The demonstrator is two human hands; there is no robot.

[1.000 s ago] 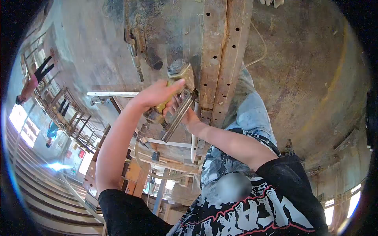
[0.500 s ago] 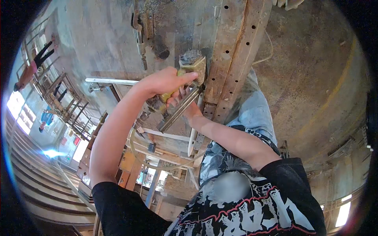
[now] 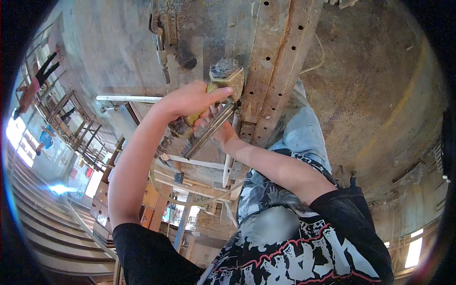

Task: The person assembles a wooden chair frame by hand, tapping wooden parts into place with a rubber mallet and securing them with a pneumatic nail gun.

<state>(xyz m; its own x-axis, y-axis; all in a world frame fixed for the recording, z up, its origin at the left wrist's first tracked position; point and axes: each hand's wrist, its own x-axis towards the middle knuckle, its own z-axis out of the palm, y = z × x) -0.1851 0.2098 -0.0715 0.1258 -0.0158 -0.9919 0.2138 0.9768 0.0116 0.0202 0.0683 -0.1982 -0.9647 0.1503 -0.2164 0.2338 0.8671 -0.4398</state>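
A worn yellow tool [image 3: 231, 77] with a dusty dark head and a long metal bar [image 3: 210, 131] lies against the edge of a drilled, rust-brown beam. My left hand [image 3: 192, 99] is wrapped over its yellow handle from above, with the thumb stretched toward the head. The fingers of my right hand [image 3: 219, 127] curl around the tool beside the metal bar, partly hidden behind it.
The long brown beam [image 3: 270, 61] has a row of holes. A metal tool [image 3: 160, 45] lies on the stained floor. A white strip [image 3: 128, 99], a pale hose [image 3: 187, 203] and wooden frames [image 3: 76, 126] are around. A person [image 3: 32, 90] is in the far left background.
The whole scene has shifted slightly left in the view. Both hands keep their hold on the yellow tool, with little visible change in their position on it.
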